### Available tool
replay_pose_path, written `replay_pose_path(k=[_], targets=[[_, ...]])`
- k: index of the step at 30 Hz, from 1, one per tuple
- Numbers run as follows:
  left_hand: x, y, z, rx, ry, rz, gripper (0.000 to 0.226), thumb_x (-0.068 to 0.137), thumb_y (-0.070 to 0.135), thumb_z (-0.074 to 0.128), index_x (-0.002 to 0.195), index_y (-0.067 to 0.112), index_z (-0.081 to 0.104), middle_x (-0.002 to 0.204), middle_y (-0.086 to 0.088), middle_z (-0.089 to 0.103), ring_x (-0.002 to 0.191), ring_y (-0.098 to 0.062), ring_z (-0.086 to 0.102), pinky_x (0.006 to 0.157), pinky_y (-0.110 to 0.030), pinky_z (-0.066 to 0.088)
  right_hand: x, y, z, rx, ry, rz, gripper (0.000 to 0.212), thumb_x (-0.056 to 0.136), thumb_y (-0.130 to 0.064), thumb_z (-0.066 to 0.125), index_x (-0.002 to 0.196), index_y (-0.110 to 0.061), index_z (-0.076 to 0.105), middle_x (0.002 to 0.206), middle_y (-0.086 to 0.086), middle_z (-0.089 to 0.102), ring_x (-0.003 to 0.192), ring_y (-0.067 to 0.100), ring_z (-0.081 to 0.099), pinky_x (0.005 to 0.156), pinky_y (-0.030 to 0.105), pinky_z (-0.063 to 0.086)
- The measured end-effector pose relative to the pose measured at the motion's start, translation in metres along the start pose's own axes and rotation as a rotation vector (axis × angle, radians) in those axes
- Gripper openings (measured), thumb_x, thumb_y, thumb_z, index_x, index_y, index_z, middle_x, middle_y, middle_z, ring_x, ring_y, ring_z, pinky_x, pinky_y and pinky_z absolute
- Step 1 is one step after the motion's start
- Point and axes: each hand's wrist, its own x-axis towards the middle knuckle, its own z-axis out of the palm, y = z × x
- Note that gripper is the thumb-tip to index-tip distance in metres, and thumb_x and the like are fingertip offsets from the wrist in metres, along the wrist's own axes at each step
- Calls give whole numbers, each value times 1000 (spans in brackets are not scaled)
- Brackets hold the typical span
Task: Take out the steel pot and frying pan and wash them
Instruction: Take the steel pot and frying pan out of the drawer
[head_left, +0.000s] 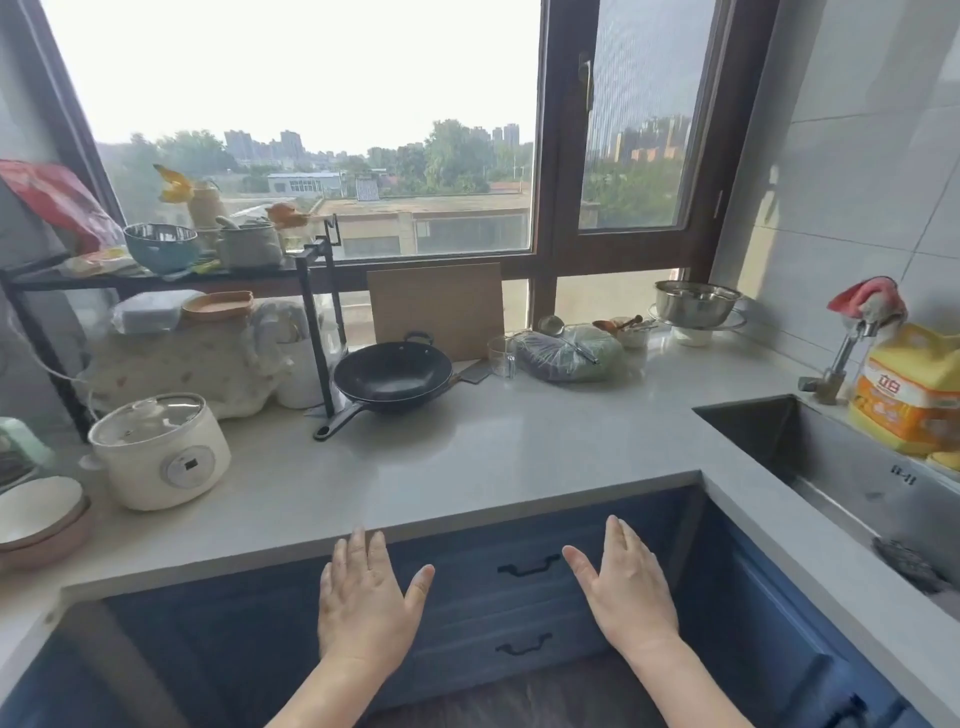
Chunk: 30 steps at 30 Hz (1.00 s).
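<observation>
Well beyond both sets of fingers, up the table (519, 441), sits the frying pan (392, 371) — handle running back-left toward the left hand (363, 597), the nearer 1. Right hand (626, 582) likewise flat, fingers straight, holding nothing. Steel pot — can't tell where.

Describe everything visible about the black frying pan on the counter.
The frying pan is black, round and deep, apparently empty, sitting upright on the pale countertop by the black rack's leg. Its long handle points toward the near left; a small loop handle sits on the far rim. A wooden board stands behind it. Neither hand touches it.
</observation>
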Motion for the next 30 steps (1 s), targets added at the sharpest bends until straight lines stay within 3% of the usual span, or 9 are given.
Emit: replay_pose_path(k=[5, 9, 21, 26, 30], targets=[[30, 31, 31, 0, -23, -23, 83, 94, 66, 16, 154, 12, -1, 162, -7, -8, 149, -24, -10, 122, -37, -1, 51, 15, 18, 6, -53, -13, 89, 91, -68, 25, 156, -9, 10, 163, 6, 17, 150, 19, 16, 122, 31, 16], [53, 62, 59, -11, -51, -43, 83, 94, 66, 16, 155, 13, 1, 163, -6, -7, 150, -23, -9, 122, -38, 0, 86, 30, 30, 18, -85, -14, 104, 76, -76, 6, 156, -10, 10, 163, 5, 17, 150, 19, 16, 122, 32, 14], [80, 116, 89, -30, -92, -1, 81, 95, 64, 23, 154, 9, 8, 162, -9, 3, 150, -25, -3, 122, -40, 3, 132, 72, 27, 54, -67, -59, 85, 95, -61, 35, 155, -5, 15, 161, 10, 21, 149, 24, 18, 122, 38, 18], [60, 111, 100, -35, -103, 15, 81, 96, 63, 24, 154, 8, 9, 162, -11, 2, 150, -26, -3, 122, -41, 2, 112, 82, 37, 50, -59, -63, 88, 92, -65, 32, 152, -3, 22, 158, 13, 29, 146, 27, 25, 120, 41, 23], [49, 99, 119, -31, -119, 0, 81, 96, 63, 25, 154, 8, 10, 162, -12, 3, 149, -27, -1, 122, -41, 3, 99, 87, 60, 41, -69, -73, 83, 97, -60, 36, 154, -3, 16, 161, 13, 22, 149, 26, 19, 122, 42, 18]])
